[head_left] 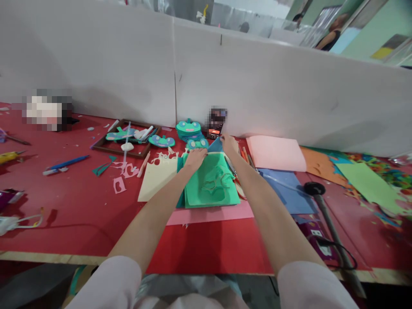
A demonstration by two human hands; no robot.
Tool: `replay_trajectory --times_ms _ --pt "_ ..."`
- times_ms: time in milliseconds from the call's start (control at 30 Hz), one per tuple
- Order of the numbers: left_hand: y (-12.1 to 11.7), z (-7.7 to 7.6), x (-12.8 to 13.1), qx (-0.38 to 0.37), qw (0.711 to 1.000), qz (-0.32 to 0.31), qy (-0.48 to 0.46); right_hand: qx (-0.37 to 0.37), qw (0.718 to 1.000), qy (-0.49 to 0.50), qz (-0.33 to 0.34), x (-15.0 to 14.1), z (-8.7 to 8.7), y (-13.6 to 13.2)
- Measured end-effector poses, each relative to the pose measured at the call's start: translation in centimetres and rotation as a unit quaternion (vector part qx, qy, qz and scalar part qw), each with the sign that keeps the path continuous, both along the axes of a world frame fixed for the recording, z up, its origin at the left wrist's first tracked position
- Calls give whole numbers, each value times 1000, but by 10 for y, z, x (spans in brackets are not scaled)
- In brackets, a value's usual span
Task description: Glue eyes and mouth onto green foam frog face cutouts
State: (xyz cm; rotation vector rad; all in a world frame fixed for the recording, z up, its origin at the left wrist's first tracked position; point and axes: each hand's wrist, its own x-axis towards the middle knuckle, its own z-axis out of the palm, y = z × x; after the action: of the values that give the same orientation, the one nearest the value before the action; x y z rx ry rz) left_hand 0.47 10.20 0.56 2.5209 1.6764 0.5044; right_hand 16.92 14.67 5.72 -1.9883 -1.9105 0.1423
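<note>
A small piece of blue foam sheet is stretched between my two hands at the far edge of a green foam sheet. My right hand pinches its upper right corner. The fingers of my left hand are closed at its lower left end; their tips are partly hidden. Loose green cut-outs lie on the green sheet. Just beyond my left hand are green frog-face shapes, with a stack of similar frog faces behind them.
On the red table, a brown frame holds more pieces. A cream sheet lies left; a pink sheet, a blue sheet and a dark rod with a round head lie right. A phone leans against the white partition.
</note>
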Motion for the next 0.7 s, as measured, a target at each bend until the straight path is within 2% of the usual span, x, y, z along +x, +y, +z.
replay_trajectory --times_ms 233,300,433,500,567,633,700 --pt "2 -4 -2 5 1000 -21 -12 119 986 59 -95 19 33 1" --pt "2 -6 -3 6 1000 -26 -11 175 974 86 -116 23 47 -3" --pt "0 -9 -3 10 1000 -25 -8 289 941 135 -111 16 76 -21" --pt "-1 -10 -2 10 1000 -20 -9 336 924 152 -98 3 85 -40" --pt "-3 -8 -1 7 1000 -12 -14 363 913 168 -75 -14 85 -71" --pt "-6 -5 0 0 1000 0 -21 372 900 227 -3 -31 78 -110" --pt "-9 -1 0 -16 999 14 -30 335 899 278 42 -43 63 -148"
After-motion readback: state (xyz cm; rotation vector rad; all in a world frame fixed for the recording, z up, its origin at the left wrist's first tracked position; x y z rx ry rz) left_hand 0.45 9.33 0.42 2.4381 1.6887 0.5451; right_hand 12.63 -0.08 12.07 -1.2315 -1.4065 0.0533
